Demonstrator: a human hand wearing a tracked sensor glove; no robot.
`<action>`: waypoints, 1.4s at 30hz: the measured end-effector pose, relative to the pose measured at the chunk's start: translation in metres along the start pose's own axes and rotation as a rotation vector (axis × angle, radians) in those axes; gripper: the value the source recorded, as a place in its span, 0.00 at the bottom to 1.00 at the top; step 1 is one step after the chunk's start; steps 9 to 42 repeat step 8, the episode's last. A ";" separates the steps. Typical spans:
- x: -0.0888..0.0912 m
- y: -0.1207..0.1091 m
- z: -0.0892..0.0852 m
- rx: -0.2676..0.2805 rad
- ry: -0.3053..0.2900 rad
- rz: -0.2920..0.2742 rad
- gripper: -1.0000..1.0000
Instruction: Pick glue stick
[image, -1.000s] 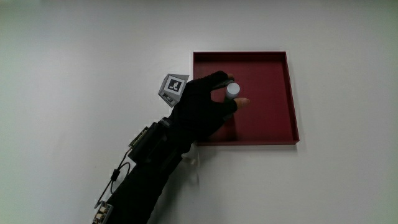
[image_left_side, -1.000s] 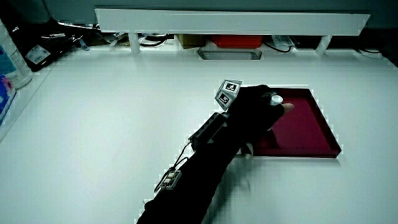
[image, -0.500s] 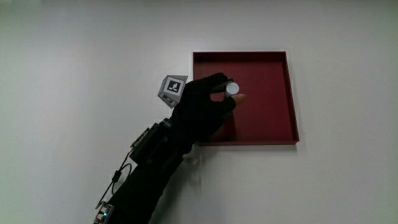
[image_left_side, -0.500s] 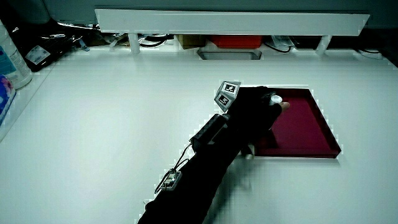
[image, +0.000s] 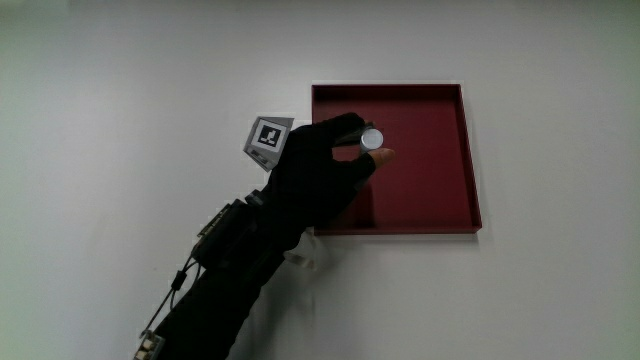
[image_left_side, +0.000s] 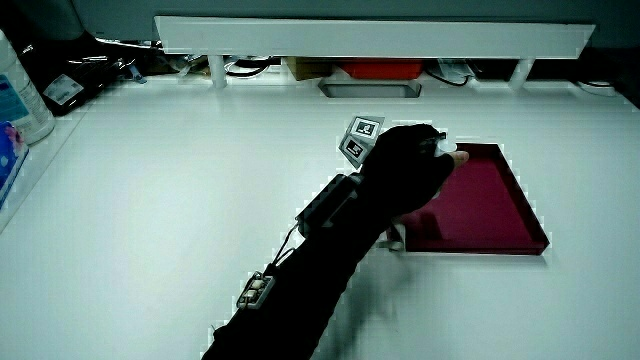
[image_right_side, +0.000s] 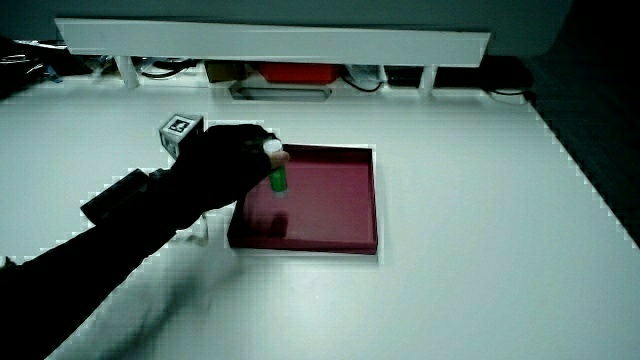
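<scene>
The glue stick (image: 372, 138) has a white cap and a green body (image_right_side: 277, 178). It hangs upright above the dark red tray (image: 440, 190), clear of the tray floor in a side view. The hand (image: 368, 150) in the black glove is shut on it, thumb and fingers pinching near the cap. A patterned cube (image: 265, 137) sits on the back of the hand. In a side view the glove hides most of the glue stick (image_left_side: 447, 154). The forearm (image_left_side: 320, 250) reaches from the person's side to the tray's edge.
The red tray (image_right_side: 350, 220) lies on the white table and holds nothing else that shows. A low white partition (image_left_side: 370, 35) runs along the table's edge farthest from the person, with clutter under it. A pale container (image_left_side: 20, 95) stands at the table's edge.
The hand has risen with the glue stick, lifting it off the tray floor. The forearm has lifted too.
</scene>
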 end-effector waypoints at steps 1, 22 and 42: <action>0.002 -0.001 0.003 -0.003 -0.015 -0.019 1.00; 0.029 -0.020 0.033 0.039 -0.073 -0.045 1.00; 0.029 -0.020 0.033 0.039 -0.073 -0.045 1.00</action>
